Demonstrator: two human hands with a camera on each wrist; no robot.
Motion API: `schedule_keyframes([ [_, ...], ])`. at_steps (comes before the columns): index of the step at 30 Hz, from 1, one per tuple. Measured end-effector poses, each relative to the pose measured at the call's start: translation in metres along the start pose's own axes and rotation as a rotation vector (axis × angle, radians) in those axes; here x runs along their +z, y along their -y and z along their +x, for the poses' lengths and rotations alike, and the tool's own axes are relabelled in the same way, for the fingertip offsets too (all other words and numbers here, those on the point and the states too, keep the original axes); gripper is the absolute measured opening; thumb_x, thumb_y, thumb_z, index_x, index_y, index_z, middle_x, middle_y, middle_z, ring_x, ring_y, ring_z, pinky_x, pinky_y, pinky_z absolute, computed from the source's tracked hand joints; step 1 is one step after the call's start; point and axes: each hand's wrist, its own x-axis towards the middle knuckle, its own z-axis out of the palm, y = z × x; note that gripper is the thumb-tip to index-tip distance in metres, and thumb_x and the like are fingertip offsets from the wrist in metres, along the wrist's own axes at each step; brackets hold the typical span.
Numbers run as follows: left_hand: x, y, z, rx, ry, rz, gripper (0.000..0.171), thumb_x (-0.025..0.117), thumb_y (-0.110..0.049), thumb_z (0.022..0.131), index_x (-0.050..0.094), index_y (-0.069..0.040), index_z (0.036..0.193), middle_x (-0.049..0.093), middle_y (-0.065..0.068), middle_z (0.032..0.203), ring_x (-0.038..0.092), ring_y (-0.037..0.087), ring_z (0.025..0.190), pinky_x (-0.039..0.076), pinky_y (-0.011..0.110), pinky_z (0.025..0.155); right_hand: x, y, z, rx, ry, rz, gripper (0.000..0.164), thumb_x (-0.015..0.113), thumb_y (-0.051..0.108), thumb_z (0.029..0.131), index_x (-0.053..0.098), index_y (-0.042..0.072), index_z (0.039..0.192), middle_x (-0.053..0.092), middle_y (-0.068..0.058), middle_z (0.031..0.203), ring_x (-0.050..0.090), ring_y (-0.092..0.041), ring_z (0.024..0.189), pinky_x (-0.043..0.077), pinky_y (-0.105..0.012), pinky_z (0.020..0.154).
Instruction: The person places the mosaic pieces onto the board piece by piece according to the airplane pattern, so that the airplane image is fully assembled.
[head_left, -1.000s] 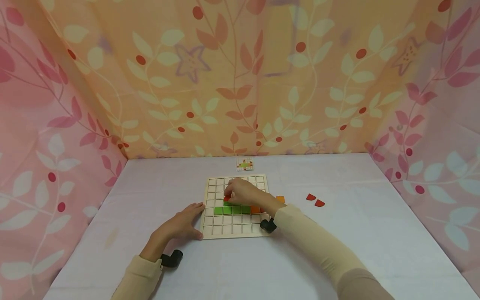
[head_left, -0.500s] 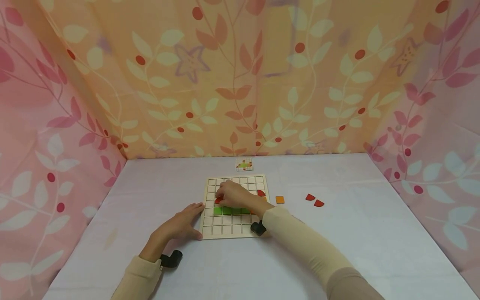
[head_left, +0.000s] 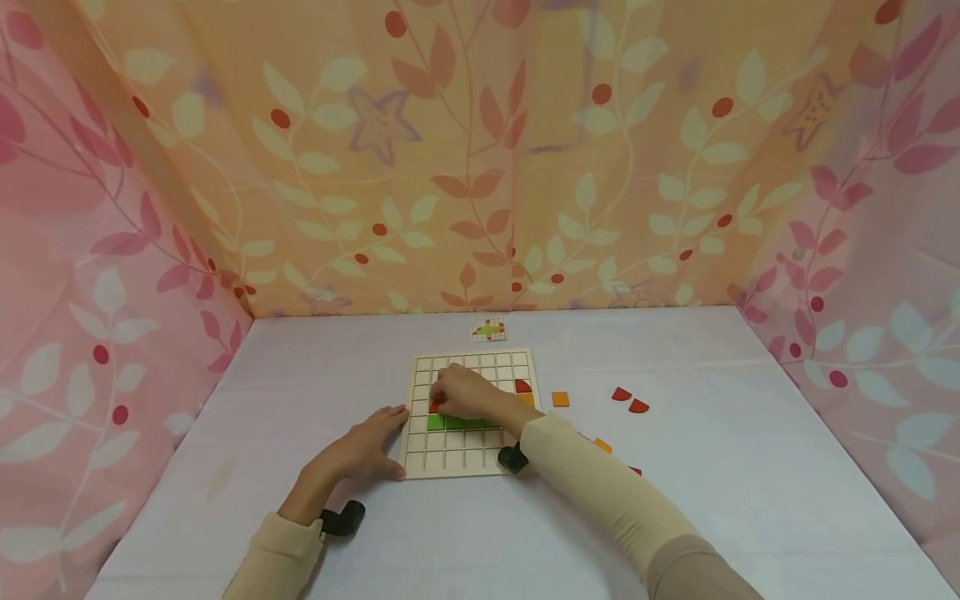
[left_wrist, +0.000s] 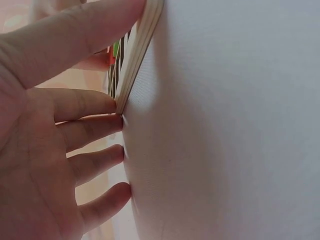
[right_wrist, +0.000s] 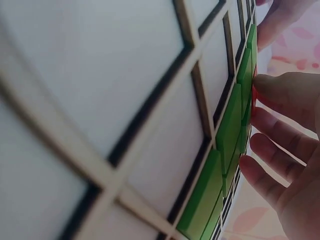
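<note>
My right hand (head_left: 471, 393) is over the left-middle of the wooden grid board (head_left: 446, 460). Its thumb and fingers pinch a red quarter-round tile (head_left: 434, 407), partly hidden by the fingers. Seen from the right wrist, this red tile (right_wrist: 255, 92) is just beyond the green square tiles (right_wrist: 230, 122), which sit in the grid cells. In the head view a row of green tiles (head_left: 437, 422) runs below the hand, its right part covered. My left hand (head_left: 363, 448) lies at the board's left edge, thumb and fingers spread and touching the rim (left_wrist: 137, 55), as the left wrist view shows.
A red quarter-round tile (head_left: 522, 386) and an orange tile (head_left: 527, 400) sit at the board's right side. Loose on the white cloth are an orange square (head_left: 560, 399), red quarter-rounds (head_left: 639, 407) and another orange tile (head_left: 603, 445). A small pattern card (head_left: 489, 328) lies behind the board.
My right hand has shifted left over the board with the red tile, then stayed nearly in place. Tiles formerly hidden under the right arm now show. The left hand has kept still.
</note>
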Motion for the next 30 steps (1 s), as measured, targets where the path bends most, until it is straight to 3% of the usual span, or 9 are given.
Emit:
schedule_keyframes([
  [16, 0.001, 0.0, 0.001, -0.016, 0.002, -0.017, 0.095, 0.086, -0.021, 0.071, 0.036, -0.004, 0.15, 0.031, 0.014, 0.159, 0.022, 0.038, 0.148, 0.024, 0.064, 0.114, -0.003, -0.001, -0.005, -0.002, -0.02, 0.024, 0.019, 0.066, 0.024, 0.091, 0.076, 0.017, 0.106, 0.067, 0.002, 0.1, 0.055, -0.013, 0.092, 0.047, -0.026, 0.081],
  [25, 0.002, 0.002, 0.001, -0.016, -0.002, 0.006, 0.095, 0.086, -0.022, 0.071, 0.036, -0.004, 0.15, 0.031, 0.013, 0.159, 0.022, 0.038, 0.149, 0.024, 0.063, 0.114, -0.025, -0.002, -0.03, 0.01, -0.032, 0.111, 0.021, 0.063, 0.021, 0.093, 0.075, 0.013, 0.109, 0.066, -0.001, 0.107, 0.057, -0.018, 0.104, 0.049, -0.033, 0.093],
  [30, 0.002, 0.001, 0.002, -0.01, -0.009, 0.014, 0.095, 0.086, -0.021, 0.071, 0.037, -0.004, 0.149, 0.031, 0.013, 0.159, 0.021, 0.039, 0.149, 0.023, 0.063, 0.115, -0.037, -0.011, -0.046, -0.011, -0.064, 0.134, 0.022, 0.064, 0.018, 0.092, 0.074, 0.01, 0.109, 0.066, -0.004, 0.107, 0.057, -0.021, 0.104, 0.049, -0.036, 0.092],
])
